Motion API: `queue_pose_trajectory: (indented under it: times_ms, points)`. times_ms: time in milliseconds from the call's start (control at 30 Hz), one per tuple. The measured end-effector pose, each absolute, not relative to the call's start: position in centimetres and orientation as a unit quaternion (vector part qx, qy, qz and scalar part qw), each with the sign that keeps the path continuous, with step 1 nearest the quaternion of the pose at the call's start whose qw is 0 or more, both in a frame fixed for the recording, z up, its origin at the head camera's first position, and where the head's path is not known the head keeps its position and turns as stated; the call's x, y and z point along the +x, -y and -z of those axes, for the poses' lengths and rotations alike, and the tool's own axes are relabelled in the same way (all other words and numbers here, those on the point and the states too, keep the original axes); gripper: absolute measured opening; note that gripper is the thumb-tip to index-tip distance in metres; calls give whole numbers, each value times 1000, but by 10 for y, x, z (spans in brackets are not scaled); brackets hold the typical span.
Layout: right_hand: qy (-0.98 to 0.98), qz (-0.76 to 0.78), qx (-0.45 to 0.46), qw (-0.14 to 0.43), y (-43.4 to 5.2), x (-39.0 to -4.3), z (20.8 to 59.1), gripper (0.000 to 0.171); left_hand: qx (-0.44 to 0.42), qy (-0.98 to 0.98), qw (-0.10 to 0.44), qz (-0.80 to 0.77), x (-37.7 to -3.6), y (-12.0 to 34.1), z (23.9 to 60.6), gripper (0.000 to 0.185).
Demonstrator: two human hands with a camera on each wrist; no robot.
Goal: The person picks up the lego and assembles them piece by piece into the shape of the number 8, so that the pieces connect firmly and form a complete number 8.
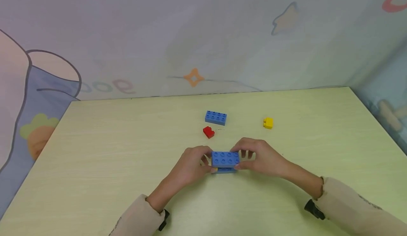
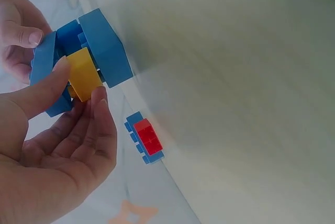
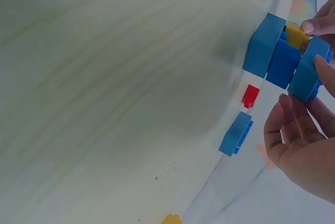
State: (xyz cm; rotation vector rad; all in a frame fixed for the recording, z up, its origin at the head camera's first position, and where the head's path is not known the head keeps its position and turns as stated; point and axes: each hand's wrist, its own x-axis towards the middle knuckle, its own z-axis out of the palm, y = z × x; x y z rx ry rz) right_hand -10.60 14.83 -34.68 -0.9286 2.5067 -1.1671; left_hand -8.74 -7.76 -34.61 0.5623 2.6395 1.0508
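Left hand: the left hand grips the left end of the stacked plastic brick assembly, thumb and fingertips curled onto it.
Right hand: the right hand clamps the right end of the same stack, fingers curled round the top brick.
Assembly: a blue eight-stud brick on top, another blue brick at the bottom, and between them a smaller blue block plus a small yellow brick that the left thumb presses; the wrist views show these layers plainly.
Position: the stack sits low over the pale green wooden table, near the front centre; whether it touches the surface cannot be told.
Behind it: a small red plastic brick lies just beyond the hands, with a loose blue eight-stud plastic brick near it, further back.
Off right: a small yellow plastic cube brick sits well apart from the rest.
Sleeves: beige cuffs on both forearms.
Backdrop: a pastel cartoon-printed wall.
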Motion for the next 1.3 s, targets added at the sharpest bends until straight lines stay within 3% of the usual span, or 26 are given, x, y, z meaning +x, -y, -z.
queue_pose_trajectory:
  times_ms: [400,700,967,1300]
  points:
    - [-861,364,-342,95,-146,-106,346,32,185,-908,131,-352,-85,75,345,27]
    - [-863,356,-343,108,-145,-107,341,31,181,-905,150,-353,-85,77,333,44]
    - [-862,358,-341,110,-145,-107,341,32,207,-899,111,-369,-84,78,329,31]
    - [-862,359,-336,122,-145,-108,341,32,208,-898,94,-376,-83,77,330,29]
